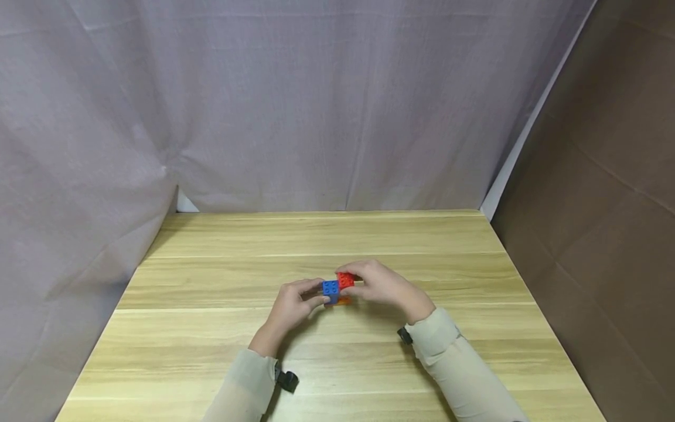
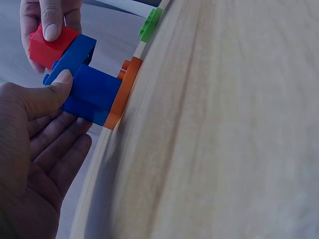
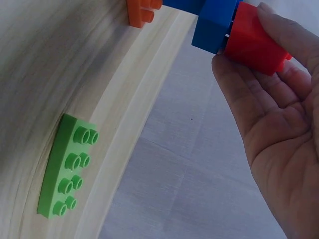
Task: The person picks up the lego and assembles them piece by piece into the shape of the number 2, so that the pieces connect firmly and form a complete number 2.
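A small stack of toy bricks stands on the table in front of me. Its base is a flat orange brick (image 2: 123, 94), with a blue brick (image 2: 92, 94) on it and another blue brick (image 2: 75, 54) above, jutting out to the right. My left hand (image 1: 293, 303) pinches the blue bricks at the side, thumb on the near face. A red brick (image 3: 253, 40) sits on the overhanging end of the upper blue one. Between thumb and fingers, my right hand (image 1: 381, 285) grips this red brick.
A flat green brick (image 3: 65, 167) with several studs lies on the wooden table (image 1: 211, 346), below the right hand; the head view hides it. Grey cloth (image 1: 263, 105) hangs behind the table, and a brown panel (image 1: 596, 205) stands along the right side.
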Motion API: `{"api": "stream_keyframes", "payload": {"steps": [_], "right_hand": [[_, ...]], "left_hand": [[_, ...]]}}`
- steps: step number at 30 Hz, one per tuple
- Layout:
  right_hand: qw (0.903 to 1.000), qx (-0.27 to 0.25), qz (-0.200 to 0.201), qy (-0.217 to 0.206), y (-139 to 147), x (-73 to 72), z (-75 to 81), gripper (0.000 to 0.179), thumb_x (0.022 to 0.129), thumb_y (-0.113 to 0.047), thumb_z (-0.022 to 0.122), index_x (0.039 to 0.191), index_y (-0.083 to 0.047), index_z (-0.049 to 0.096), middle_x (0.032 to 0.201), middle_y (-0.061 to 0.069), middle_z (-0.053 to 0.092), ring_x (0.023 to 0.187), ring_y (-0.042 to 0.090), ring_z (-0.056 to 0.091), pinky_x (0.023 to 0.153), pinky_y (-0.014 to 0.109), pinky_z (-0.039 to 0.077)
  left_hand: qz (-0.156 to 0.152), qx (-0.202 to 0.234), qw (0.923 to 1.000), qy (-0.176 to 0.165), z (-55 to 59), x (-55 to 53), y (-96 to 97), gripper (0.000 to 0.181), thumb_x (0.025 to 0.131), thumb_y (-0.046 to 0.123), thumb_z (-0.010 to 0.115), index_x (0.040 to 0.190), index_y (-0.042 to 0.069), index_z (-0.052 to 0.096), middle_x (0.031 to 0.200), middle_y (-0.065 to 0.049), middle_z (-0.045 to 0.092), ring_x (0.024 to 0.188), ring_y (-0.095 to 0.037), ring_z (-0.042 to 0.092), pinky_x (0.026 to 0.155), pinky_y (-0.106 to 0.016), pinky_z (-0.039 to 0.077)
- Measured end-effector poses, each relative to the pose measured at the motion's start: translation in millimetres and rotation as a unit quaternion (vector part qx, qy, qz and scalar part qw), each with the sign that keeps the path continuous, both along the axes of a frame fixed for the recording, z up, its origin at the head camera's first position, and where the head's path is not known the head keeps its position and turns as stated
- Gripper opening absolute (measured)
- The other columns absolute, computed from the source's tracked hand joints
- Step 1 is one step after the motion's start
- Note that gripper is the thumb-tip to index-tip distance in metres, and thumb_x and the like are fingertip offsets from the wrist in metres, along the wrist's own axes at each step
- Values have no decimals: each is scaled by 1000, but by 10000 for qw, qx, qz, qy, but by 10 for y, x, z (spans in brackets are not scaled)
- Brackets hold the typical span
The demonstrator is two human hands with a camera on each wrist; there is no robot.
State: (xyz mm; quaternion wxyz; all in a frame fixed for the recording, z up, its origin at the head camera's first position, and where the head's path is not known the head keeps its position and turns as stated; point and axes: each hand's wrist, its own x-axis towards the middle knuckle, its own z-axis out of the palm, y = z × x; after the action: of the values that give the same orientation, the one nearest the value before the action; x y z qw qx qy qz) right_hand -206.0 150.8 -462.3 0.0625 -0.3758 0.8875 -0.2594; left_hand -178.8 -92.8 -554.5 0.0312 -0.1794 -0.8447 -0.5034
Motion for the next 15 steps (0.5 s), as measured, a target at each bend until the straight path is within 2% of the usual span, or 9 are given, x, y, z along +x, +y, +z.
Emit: {"api": "stream_keyframes", "payload": {"steps": [15], "right_hand": [[9999, -34, -77, -104, -5, -16, -18, 42, 92, -26, 76, 129, -10, 67, 128, 5, 68, 110, 16, 66, 93, 30, 54]], "left_hand": [[109, -38, 9999, -9, 0, -2, 5, 44, 82, 27, 85, 123, 14, 73, 118, -1, 73, 101, -13, 70, 91, -30, 56]]}}
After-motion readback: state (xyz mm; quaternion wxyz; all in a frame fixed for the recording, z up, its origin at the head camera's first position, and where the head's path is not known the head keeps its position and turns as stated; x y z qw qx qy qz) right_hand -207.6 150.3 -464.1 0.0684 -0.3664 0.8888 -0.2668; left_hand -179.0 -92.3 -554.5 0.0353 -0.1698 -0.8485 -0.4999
